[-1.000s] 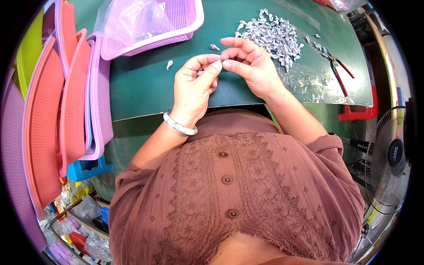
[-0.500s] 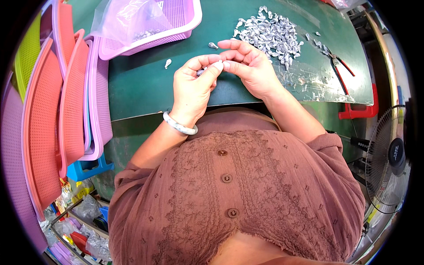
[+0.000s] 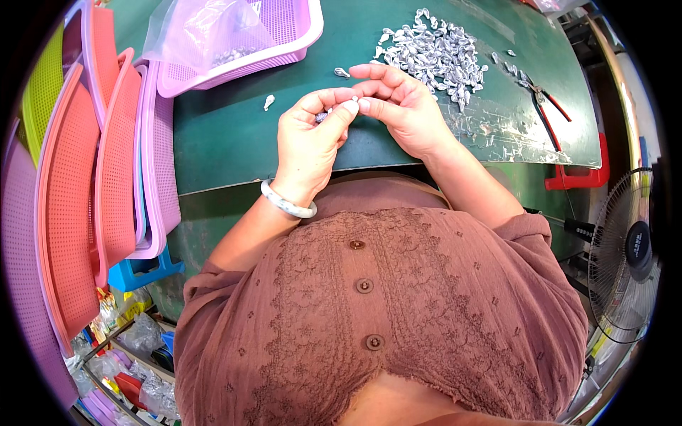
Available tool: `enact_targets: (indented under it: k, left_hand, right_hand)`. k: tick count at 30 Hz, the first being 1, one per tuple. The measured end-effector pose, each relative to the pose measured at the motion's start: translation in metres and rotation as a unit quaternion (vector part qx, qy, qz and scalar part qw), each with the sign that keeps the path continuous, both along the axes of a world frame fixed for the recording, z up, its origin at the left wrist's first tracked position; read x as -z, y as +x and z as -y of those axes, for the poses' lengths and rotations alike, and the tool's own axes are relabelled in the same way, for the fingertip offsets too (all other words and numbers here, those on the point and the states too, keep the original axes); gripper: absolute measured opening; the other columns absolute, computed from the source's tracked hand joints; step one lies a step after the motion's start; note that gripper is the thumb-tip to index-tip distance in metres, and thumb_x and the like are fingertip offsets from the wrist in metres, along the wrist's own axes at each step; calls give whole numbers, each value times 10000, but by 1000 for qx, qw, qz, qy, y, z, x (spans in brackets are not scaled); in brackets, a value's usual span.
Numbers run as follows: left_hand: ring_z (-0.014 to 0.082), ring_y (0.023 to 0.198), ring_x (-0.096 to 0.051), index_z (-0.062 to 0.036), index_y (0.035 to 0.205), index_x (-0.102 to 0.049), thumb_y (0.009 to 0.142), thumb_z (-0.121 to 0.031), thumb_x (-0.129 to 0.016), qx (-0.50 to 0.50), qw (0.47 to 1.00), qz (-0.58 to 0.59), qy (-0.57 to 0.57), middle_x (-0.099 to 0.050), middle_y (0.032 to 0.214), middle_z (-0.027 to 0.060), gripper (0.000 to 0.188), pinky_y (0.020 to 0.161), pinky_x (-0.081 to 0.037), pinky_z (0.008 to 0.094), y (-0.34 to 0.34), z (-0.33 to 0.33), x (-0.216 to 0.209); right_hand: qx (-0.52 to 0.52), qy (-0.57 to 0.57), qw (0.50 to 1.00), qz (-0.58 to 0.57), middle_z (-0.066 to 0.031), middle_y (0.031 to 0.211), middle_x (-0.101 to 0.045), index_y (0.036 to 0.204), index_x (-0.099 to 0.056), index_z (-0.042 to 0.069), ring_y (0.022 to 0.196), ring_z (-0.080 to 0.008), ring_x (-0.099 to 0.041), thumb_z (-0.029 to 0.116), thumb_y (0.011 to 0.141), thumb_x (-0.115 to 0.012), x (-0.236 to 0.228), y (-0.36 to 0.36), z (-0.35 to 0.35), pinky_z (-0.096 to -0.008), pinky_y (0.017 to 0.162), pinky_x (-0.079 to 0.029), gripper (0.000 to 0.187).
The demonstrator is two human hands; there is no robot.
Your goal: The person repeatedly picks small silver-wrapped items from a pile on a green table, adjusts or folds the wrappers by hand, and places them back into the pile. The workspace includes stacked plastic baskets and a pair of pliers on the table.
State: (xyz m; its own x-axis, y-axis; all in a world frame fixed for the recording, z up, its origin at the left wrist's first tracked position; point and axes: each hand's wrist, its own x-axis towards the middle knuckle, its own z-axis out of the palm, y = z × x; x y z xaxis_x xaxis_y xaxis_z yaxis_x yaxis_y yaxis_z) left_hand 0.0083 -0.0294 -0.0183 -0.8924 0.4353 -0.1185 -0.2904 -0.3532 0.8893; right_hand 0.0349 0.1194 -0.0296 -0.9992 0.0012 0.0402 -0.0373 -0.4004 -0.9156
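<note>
My left hand (image 3: 307,145) is closed over the green table (image 3: 227,145), with a small grey-and-white teardrop-shaped piece (image 3: 322,116) showing between its curled fingers. A small white tip (image 3: 354,99) sticks out at the pinch of its thumb and forefinger. My right hand (image 3: 408,117) meets the left there, thumb and fingers closed around that spot; what they grip is mostly hidden. Just left of my right fingertips lies a loose grey piece (image 3: 342,72). Another, paler piece (image 3: 268,102) rests left of my left hand. Beyond my right hand spreads a heap of such pieces (image 3: 433,53).
Red-handled pliers (image 3: 545,106) lie at the right beside several stray pieces. A purple basket (image 3: 312,32) with a clear plastic bag (image 3: 206,35) stands at the back left. Stacked coloured baskets (image 3: 67,206) line the left side. A fan (image 3: 621,248) stands at the right by a red stool (image 3: 582,174).
</note>
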Motion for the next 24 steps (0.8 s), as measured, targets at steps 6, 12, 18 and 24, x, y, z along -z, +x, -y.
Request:
enact_targets:
  k: [6, 12, 18, 24]
  left_hand:
    - [11, 523, -418, -6, 917, -612, 786, -41, -626, 7, 1000, -5, -1, -581, 758, 6, 137, 445, -314, 135, 0, 2, 0]
    - [28, 534, -435, 12, 938, -591, 802, 5, -574, 9, 1000, 1, -13, -545, 723, -3, 137, 448, -308, 143, 2, 4, -3]
    - [32, 532, -431, 6, 926, -584, 799, 17, -566, 12, 1000, 1, -3, -535, 733, -2, 129, 445, -305, 148, 2, 5, -2]
    - [34, 532, -433, 3, 920, -584, 799, 18, -566, 7, 1000, -4, -11, -537, 733, -2, 123, 445, -304, 148, 2, 4, -2]
  right_hand:
    - [4, 2, 1000, -4, -51, 896, -600, 1116, -505, 12, 838, -101, -566, 9, 781, -608, -1, 1, 1, -224, 780, -448, 351]
    - [13, 10, 1000, -5, -46, 886, -595, 1120, -502, 13, 830, -91, -560, 5, 774, -614, -2, 2, 2, -216, 776, -449, 364]
    - [8, 6, 1000, -2, -54, 905, -601, 1139, -493, 12, 849, -104, -564, -11, 771, -610, -2, 3, 0, -232, 800, -448, 387]
    - [12, 7, 1000, -7, -50, 891, -599, 1134, -495, 14, 836, -93, -560, -12, 768, -612, -3, 4, 1, -222, 782, -451, 385]
